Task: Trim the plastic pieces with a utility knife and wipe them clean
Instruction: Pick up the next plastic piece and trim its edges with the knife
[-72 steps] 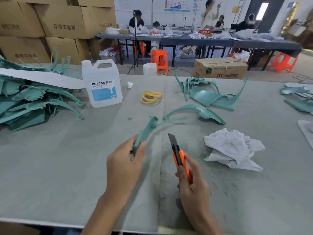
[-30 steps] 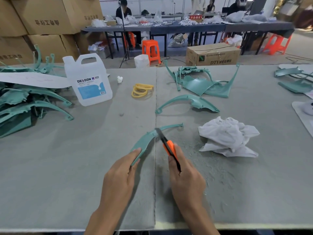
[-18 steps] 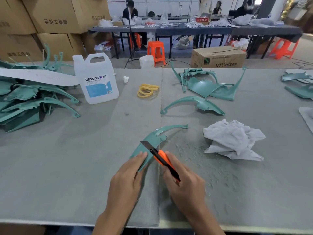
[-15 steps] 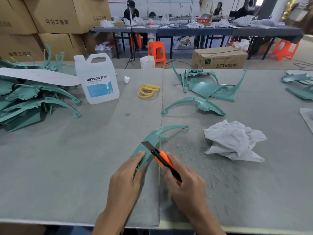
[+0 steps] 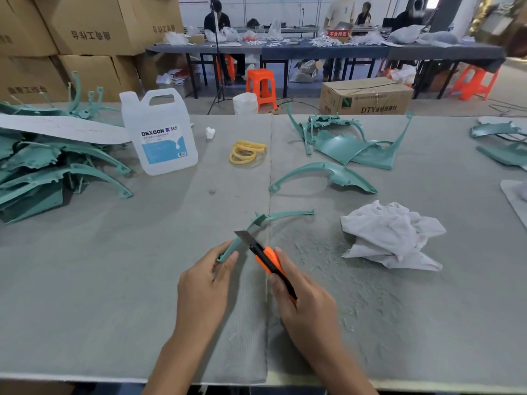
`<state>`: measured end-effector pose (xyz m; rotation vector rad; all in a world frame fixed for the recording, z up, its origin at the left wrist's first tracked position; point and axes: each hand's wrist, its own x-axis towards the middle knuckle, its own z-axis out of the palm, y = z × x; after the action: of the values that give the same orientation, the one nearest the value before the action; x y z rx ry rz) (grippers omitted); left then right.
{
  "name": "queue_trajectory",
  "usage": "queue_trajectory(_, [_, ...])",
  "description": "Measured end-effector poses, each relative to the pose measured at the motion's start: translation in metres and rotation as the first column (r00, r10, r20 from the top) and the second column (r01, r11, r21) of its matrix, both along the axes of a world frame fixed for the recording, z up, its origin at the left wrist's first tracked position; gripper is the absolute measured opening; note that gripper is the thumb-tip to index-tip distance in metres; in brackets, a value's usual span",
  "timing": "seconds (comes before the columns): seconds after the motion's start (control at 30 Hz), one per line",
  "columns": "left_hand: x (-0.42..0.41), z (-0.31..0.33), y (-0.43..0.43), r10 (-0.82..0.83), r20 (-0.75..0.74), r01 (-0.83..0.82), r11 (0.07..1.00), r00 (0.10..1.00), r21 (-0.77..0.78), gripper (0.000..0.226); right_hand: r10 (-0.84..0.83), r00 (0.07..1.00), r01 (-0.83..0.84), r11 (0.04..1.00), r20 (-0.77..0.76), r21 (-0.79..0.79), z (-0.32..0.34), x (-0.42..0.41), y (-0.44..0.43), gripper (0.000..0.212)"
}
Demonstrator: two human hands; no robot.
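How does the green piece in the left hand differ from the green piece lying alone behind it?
The held piece is a thin strip, gripped at one end by the left hand, with the utility knife blade against it. The lone piece widens into a broad panel at its right end and lies free, untouched. Both are teal and curved.

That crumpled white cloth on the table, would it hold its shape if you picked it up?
Probably not: the white cloth lies in soft folds, so it would likely droop. It looks thin, so probably light, and unlikely to roll.
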<state>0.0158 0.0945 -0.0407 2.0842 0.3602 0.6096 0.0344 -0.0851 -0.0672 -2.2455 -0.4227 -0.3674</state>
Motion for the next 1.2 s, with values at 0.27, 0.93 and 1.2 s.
queue_trajectory(0.27, [-0.001,0.004,-0.003,-0.033,0.012,0.032,0.999,0.999,0.024,0.024,-0.107,0.993,0.107,0.994,-0.057,0.001,0.005,0.023,0.007,0.05])
queue_trajectory(0.93, [0.007,0.008,0.006,-0.02,0.053,0.023,0.997,0.998,-0.071,0.017,0.126,0.977,-0.069,0.951,-0.174,0.3,0.001,-0.003,0.027,0.045])
queue_trajectory(1.2, [0.002,0.008,0.003,-0.045,0.034,0.048,0.995,0.998,-0.086,0.015,-0.054,0.957,0.137,0.95,-0.286,0.279,0.016,0.028,-0.003,0.038])
